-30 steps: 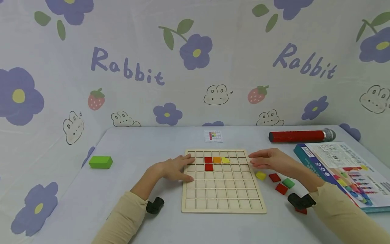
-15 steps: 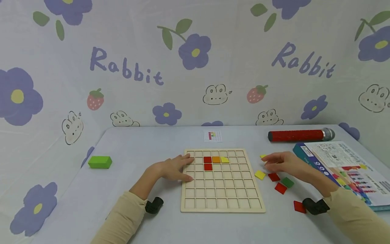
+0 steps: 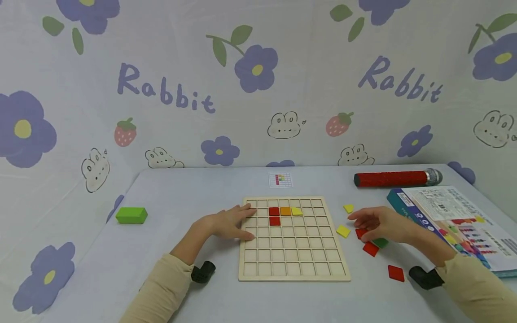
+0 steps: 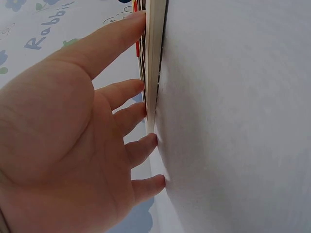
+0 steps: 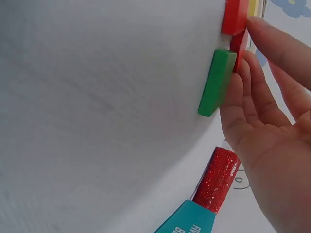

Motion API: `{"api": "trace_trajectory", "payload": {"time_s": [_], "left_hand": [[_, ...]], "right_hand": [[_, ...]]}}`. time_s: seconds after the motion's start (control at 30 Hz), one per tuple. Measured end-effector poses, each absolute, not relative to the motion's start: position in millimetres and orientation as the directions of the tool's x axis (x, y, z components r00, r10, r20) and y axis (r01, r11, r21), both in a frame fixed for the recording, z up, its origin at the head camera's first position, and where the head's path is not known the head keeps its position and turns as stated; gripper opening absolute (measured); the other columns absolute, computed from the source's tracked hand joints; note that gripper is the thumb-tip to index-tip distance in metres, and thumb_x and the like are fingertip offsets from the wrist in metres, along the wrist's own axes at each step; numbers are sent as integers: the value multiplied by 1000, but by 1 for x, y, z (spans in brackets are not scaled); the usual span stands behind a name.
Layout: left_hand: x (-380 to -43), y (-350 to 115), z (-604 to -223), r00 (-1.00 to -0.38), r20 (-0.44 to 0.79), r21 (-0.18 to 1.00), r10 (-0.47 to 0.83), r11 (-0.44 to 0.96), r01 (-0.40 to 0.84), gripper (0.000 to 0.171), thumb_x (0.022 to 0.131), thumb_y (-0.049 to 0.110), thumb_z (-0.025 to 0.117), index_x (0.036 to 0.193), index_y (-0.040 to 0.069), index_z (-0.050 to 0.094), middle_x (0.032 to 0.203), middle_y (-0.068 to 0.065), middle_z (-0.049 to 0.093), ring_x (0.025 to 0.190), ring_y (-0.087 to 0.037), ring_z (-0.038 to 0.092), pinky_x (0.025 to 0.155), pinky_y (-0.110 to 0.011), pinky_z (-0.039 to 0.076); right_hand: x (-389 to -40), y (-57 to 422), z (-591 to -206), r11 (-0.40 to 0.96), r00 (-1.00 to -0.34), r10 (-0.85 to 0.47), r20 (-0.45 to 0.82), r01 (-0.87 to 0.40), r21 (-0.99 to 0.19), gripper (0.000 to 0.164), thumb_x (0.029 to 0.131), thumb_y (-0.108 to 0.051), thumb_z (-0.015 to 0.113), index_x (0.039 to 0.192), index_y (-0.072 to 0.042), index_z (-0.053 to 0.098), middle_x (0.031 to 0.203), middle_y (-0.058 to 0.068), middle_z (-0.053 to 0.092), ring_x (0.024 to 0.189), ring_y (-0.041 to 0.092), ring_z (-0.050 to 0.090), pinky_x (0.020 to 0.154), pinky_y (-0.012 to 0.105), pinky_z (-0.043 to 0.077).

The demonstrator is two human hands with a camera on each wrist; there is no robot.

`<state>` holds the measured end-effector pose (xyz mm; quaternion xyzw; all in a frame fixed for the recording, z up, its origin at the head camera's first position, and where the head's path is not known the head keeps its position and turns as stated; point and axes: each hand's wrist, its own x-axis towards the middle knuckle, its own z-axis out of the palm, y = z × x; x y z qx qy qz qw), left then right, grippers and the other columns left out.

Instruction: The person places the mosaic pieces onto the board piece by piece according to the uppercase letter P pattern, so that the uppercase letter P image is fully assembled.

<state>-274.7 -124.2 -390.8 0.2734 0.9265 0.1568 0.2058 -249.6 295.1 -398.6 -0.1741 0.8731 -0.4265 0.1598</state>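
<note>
A square wooden grid board [image 3: 295,269] lies in the middle of the table in the head view. In its upper rows sit two red tiles [image 3: 274,216], an orange tile [image 3: 285,211] and a yellow tile [image 3: 296,211]. My left hand [image 3: 228,224] rests with spread fingers on the board's left edge. Right of the board, my right hand [image 3: 381,223] hovers with bent, parted fingers over a loose red tile [image 3: 361,233] and a partly hidden green tile [image 3: 380,242]. In the right wrist view its fingers come close beside the green tile [image 5: 217,83] and red tiles.
Two loose yellow tiles [image 3: 343,231] and more red tiles [image 3: 396,273] lie right of the board. A small pattern card [image 3: 281,180] is behind it. A red microphone [image 3: 393,179] and a printed box [image 3: 464,229] stand at the right, a green block [image 3: 131,215] at the left.
My right hand has moved right from the board's right edge, then nearer to me, over the loose tiles. The farther yellow tile has come into sight. My left hand stays put.
</note>
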Motion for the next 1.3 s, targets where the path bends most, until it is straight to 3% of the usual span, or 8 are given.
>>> {"api": "trace_trajectory", "payload": {"time_s": [0.33, 0.63, 0.9, 1.3], "left_hand": [[-276, -124, -392, -765, -293, 403, 573, 800, 445, 77, 90, 46, 62, 152, 14, 27, 157, -9, 16, 142, -33, 12, 109, -58, 14], [-276, -125, -393, -766, -299, 408, 570, 801, 437, 78, 90, 47, 62, 152, 15, 27, 158, -8, 15, 143, -32, 12, 110, -58, 13], [-276, -125, -393, -766, -301, 410, 568, 802, 434, 78, 90, 47, 62, 152, 14, 27, 158, -8, 15, 143, -32, 11, 110, -57, 12], [-275, -125, -391, -764, -304, 408, 569, 803, 436, 77, 90, 45, 62, 152, 14, 27, 158, -8, 15, 143, -32, 11, 110, -57, 13]], "right_hand": [[-247, 290, -398, 622, -914, -387, -120, -162, -766, 50, 78, -1, 76, 124, 3, 59, 98, 9, 63, 89, 26, 57, 74, 29, 55], [-246, 290, -396, 704, -939, -288, -190, -73, -707, 51, 76, -10, 80, 123, -3, 62, 88, 9, 57, 83, 25, 52, 66, 34, 53], [-251, 295, -397, 730, -955, -174, -239, 38, -683, 36, 83, -20, 76, 113, -4, 66, 91, 7, 63, 79, 23, 56, 68, 33, 52], [-254, 280, -391, 673, -962, -107, -251, 116, -731, 43, 84, -28, 74, 115, -1, 62, 102, 13, 67, 82, 22, 60, 72, 32, 54]]}}
